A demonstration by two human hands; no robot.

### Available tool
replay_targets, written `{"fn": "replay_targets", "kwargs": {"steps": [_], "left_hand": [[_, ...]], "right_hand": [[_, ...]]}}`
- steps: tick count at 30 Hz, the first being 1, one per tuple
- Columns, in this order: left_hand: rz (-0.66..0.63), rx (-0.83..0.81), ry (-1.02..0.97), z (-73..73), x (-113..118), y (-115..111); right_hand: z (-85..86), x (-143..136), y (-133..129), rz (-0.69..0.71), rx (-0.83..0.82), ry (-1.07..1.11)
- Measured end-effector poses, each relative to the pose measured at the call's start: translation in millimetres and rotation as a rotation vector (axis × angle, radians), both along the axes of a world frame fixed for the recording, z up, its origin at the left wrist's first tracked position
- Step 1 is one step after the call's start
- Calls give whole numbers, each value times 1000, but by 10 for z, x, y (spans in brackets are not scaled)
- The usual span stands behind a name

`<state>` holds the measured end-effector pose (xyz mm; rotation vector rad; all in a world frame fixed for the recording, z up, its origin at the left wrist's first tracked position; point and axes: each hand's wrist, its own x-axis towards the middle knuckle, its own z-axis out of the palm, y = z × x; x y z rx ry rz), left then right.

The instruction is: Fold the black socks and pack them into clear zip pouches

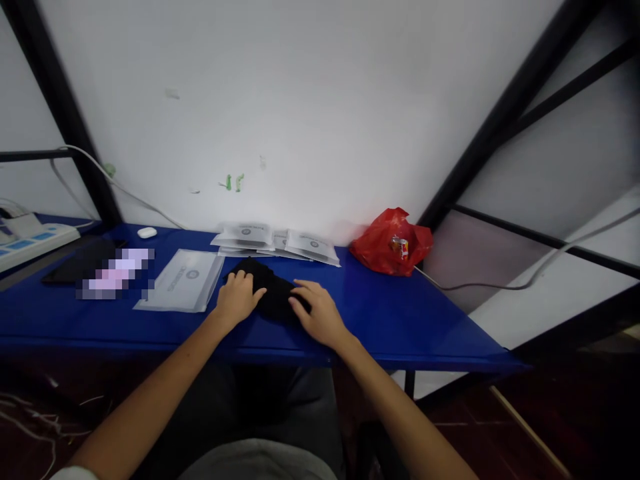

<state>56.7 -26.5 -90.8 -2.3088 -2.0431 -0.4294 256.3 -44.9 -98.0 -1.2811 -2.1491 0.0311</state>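
Observation:
A folded black cloth (275,295) lies rumpled near the front of the blue table. My left hand (237,297) rests on its left end, fingers bent over the fabric and thumb stretched out to the right. At the right end, my right hand (321,315) touches the cloth with spread fingers, thumb apart from the index finger. Left of the cloth a flat translucent plastic bag (183,283) with a printed logo lies on the table. Behind the cloth are several similar bags (245,235), overlapping in a row against the wall.
A red plastic bag (385,250) with a small wrapper showing stands at the back right. On the left lie a dark flat object (83,260), a blurred-out item (117,272), a white earbud case (147,233) and a power strip (40,241). The blue table (400,340) meets black metal posts.

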Motion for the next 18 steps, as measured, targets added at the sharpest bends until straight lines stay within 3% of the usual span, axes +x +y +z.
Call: {"fn": "replay_targets", "kwargs": {"steps": [3,7,9,12,15,18], "left_hand": [[-13,17,23,60,53,11],[21,-29,-157,217,-103,21],[107,-38,-202,297,-239,-5],[240,96,-111,352,-360,-66],[50,154,-25,309,-300,-83],[-145,20,46,217,-157,-8]], "right_hand": [[-26,-108,-69,19,-45,-177],[-9,133,47,-177,-109,-283],[33,315,119,-291,-140,-305],[103,495,201,-392,-153,-281],[150,522,268,-396,-157,-259],[176,499,358,-393,-213,-324]]}}
